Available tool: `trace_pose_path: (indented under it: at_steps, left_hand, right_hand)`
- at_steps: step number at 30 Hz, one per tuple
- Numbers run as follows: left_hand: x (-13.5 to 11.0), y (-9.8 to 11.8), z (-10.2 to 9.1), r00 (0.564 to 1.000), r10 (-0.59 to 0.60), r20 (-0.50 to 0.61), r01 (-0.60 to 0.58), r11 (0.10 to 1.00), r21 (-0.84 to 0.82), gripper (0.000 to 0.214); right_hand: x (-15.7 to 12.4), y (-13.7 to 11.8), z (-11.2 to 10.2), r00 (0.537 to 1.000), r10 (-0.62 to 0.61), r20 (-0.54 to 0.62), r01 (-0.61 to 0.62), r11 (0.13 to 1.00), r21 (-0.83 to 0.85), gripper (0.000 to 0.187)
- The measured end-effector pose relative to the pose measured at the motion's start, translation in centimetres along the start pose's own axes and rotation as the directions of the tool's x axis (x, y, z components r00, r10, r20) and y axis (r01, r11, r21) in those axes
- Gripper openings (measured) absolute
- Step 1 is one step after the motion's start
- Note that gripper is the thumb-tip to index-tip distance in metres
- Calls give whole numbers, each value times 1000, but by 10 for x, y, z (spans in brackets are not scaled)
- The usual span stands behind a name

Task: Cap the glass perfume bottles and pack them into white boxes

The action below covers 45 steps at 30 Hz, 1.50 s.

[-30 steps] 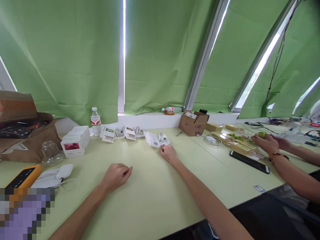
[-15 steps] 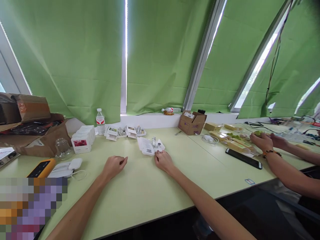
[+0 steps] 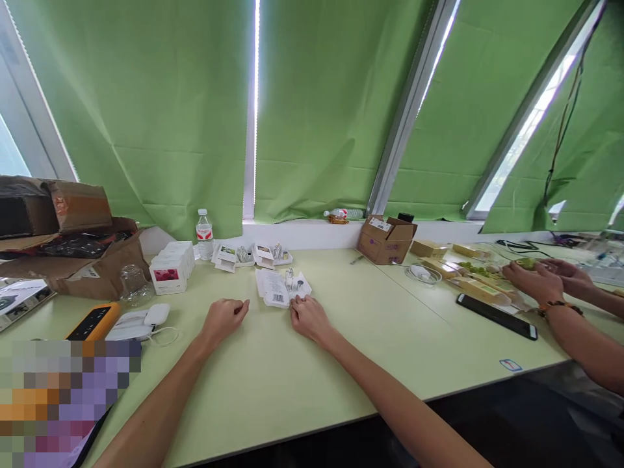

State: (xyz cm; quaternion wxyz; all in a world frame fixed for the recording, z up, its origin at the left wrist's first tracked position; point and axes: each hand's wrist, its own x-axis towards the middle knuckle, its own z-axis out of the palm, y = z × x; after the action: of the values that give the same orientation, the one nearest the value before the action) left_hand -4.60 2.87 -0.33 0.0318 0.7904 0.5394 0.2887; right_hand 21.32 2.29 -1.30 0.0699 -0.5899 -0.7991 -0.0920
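My right hand (image 3: 311, 318) has its fingers closed at the near edge of an opened white box (image 3: 273, 288), its fingertips partly hidden. The box lies flat with a barcode on its raised or folded-out flap. In its tray part sits a small clear, shiny object (image 3: 289, 279) beside a small grey piece (image 3: 300, 285). To the left of the box, my left hand (image 3: 224, 320) rests on the table with its fingers curled in, and nothing shows in it. Two similar opened white boxes lie farther back, one of them a box with a picture flap (image 3: 264, 255).
Stacked white boxes (image 3: 171, 270), a water bottle (image 3: 205, 235) and a yellow-black device (image 3: 95, 322) stand left. A cardboard box (image 3: 387, 240), a white cable (image 3: 423, 274) and a black phone-like slab (image 3: 496, 316) are right, near another person's hands (image 3: 536, 281).
My right hand and the white box have slid a little to the left across the table. The view has turned slightly left. My left hand stays curled, in much the same pose.
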Motion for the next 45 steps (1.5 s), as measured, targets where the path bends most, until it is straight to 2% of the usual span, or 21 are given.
trace_pose_path:
  at_steps: [7, 13, 17, 23, 28, 32, 35, 37, 39, 42, 45]
  left_hand:
    - [3, 3, 1, 997, -70, 15, 70, 997, -11, 55]
    - [3, 7, 5, 996, -92, 20, 93, 995, -27, 56]
    - [3, 6, 5, 995, -94, 21, 95, 995, -33, 56]
    - [4, 7, 4, 993, -119, 20, 119, 992, -41, 56]
    - [4, 11, 4, 991, -133, 2, 133, 986, -97, 42]
    - [3, 18, 8, 992, -75, -106, 66, 994, -89, 37]
    - [2, 23, 12, 985, 83, -150, -82, 997, 14, 49]
    - [1, 24, 16, 979, 179, -102, -176, 984, 36, 55]
    - [-1, 23, 20, 981, 192, -34, -192, 981, 10, 58]
    - [-2, 20, 23, 994, 99, 50, -96, 993, -63, 62]
    - [-1, 19, 22, 996, 34, 88, -22, 991, -131, 58]
  right_hand:
    - [4, -19, 1, 998, -65, -5, 65, 998, -8, 38]
    - [5, -19, -1, 994, -106, 7, 106, 994, -21, 39]
    - [15, -13, -9, 990, -136, 38, 137, 990, -23, 30]
    - [39, -4, -14, 994, -96, 60, 97, 995, -16, 32]
    - [39, -1, -9, 998, -52, 29, 52, 998, 26, 35]
    - [30, -2, -9, 996, -90, 25, 89, 994, 68, 32]
    - [26, -5, -9, 993, -113, 23, 110, 989, 95, 29]
    - [25, -8, -8, 994, -108, 18, 105, 988, 108, 27]
    - [25, -10, -8, 995, -101, 3, 100, 985, 143, 26]
    - [24, -11, -7, 992, -120, -32, 124, 965, 233, 25]
    - [23, -10, -6, 991, -124, -40, 130, 946, 296, 25]
